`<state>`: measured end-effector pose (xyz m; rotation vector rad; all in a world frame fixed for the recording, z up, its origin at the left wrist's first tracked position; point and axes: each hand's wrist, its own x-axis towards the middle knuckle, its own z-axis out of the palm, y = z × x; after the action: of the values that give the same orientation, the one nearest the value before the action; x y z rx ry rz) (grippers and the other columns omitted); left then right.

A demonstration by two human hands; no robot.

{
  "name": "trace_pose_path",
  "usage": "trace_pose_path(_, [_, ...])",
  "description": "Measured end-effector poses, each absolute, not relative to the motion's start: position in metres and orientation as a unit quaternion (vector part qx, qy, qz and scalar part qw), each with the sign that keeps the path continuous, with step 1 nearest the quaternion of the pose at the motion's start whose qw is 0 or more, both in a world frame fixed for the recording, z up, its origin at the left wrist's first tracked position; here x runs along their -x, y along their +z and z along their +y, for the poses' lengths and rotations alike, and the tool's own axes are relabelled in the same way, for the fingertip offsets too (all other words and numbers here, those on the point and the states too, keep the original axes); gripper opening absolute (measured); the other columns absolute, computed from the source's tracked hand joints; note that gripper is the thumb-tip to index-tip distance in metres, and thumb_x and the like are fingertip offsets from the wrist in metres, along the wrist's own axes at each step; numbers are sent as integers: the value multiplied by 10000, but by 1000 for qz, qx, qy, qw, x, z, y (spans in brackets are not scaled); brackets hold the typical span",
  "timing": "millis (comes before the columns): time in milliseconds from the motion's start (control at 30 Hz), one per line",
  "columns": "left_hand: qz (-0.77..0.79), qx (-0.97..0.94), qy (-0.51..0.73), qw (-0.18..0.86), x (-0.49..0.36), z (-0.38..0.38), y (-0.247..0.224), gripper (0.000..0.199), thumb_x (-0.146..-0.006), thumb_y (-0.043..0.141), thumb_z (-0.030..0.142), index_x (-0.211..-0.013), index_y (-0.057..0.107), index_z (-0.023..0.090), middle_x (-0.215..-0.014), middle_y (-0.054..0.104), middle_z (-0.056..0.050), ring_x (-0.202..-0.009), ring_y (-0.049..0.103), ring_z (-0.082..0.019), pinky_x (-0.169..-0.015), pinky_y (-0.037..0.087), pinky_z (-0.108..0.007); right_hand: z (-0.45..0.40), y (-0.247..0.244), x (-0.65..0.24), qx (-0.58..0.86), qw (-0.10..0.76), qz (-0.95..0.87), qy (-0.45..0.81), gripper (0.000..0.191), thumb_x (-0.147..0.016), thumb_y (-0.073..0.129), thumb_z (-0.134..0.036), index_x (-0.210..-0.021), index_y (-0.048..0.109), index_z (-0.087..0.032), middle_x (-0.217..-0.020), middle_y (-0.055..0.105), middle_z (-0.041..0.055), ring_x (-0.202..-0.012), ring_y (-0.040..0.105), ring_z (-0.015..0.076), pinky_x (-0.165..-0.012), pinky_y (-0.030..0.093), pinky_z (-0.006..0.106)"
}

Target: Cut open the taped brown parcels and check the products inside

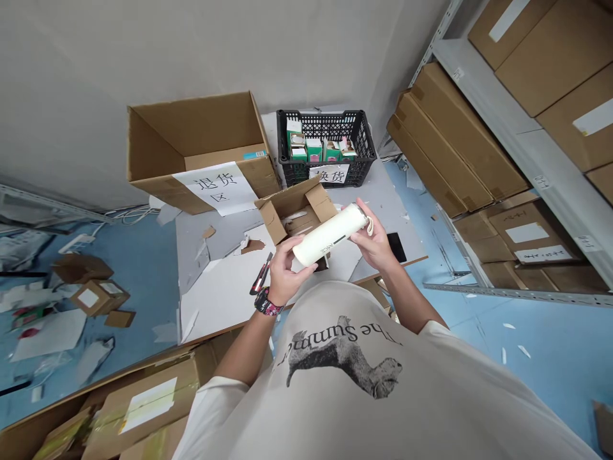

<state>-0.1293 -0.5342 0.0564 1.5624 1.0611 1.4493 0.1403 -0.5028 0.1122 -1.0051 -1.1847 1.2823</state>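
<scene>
Between my two hands is a pale cream insulated bottle [330,236], lying nearly level and slanting up to the right, with dark lettering on its side. My left hand [287,271] grips its lower end. Around the capped end, beside a small strap loop, my right hand [372,237] is closed. Behind the bottle an open small cardboard box [316,199] stands on the table [215,300], its flaps spread and its inside partly hidden. A red and black box cutter [261,275] lies left of my left hand. A black phone [396,248] is right of my right wrist.
At the table's back stand a large open carton [191,134] with a paper sign and a black plastic crate [354,163] holding several small green-and-white boxes. Shelving [517,108] with cartons rises on the right. Cartons [148,402] lie at lower left; scraps litter the blue floor [479,358].
</scene>
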Motion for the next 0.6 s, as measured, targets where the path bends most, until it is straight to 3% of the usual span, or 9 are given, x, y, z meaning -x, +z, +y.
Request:
trace_pose_path(167, [411,-574,594,387,120,-537,44,719,-869,1035,512,-1455,692,275,-1502,726,-164,-1468,704,-371,-1203,639,-579,-503,109,-143,393,529,-479,579,980,-931,811,-882,-1765,532,-450,-1755,610,81,-1470,692,352,-1036,749,571])
trace_pose_path(333, [412,-532,594,441,119,-538,30,832,-834,1057,565,-1503,658,271,-1480,729,-154,-1392,741,-334,-1152,659,-490,-501,122,-155,386,503,-491,597,991,-929,630,-1042,-1674,667,-391,-1708,659,103,-1598,576,404,-1023,751,566])
trace_pose_path(467, [427,-528,561,474,119,-538,17,901,-794,1049,671,-1494,650,267,-1462,733,-151,-1350,758,-328,-1118,663,-470,-497,122,-155,425,500,-487,576,828,-985,703,-926,-1644,693,-425,-1700,664,70,-1514,654,376,-942,784,520])
trace_pose_path(600, [436,-542,535,480,115,-539,12,889,-792,1037,694,-1475,671,258,-1477,739,-162,-1370,750,-347,-1171,635,-522,-497,111,-155,453,513,-476,552,809,-884,942,-715,-1596,737,-389,-1612,720,71,-1370,731,358,-899,800,497])
